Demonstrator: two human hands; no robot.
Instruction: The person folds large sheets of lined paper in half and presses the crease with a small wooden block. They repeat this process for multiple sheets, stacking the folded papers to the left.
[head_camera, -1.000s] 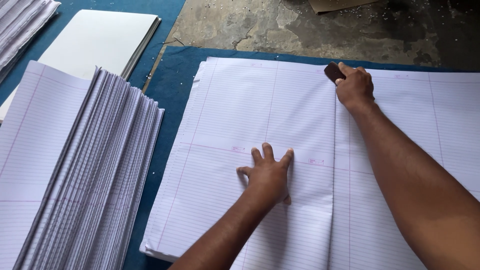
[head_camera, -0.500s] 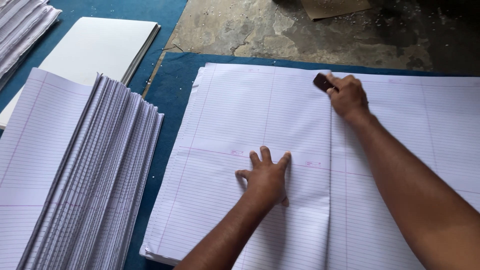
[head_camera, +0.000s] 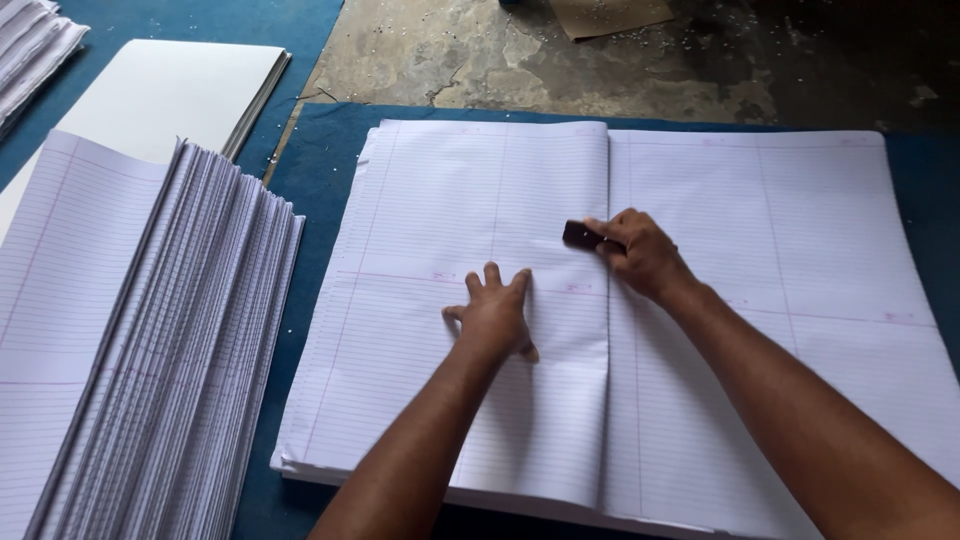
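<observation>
A big stack of white ruled sheets (head_camera: 760, 240) lies on a blue mat. Its top sheet (head_camera: 470, 200) is folded over to the left, with the fold edge running down the middle. My left hand (head_camera: 492, 315) presses flat on the folded sheet, fingers spread, just left of the fold. My right hand (head_camera: 640, 252) grips a small dark block (head_camera: 580, 235) and holds it against the fold line, about halfway down the sheet.
A fanned pile of folded ruled sheets (head_camera: 170, 340) lies at the left. Behind it is a stack of plain white sheets (head_camera: 170, 90). More paper (head_camera: 35, 45) sits in the top left corner. Bare stained floor (head_camera: 600, 60) lies beyond the blue mat (head_camera: 320, 150).
My right hand has drawn the dark block down along the fold from the top edge toward me. My left hand has stayed pressed in place.
</observation>
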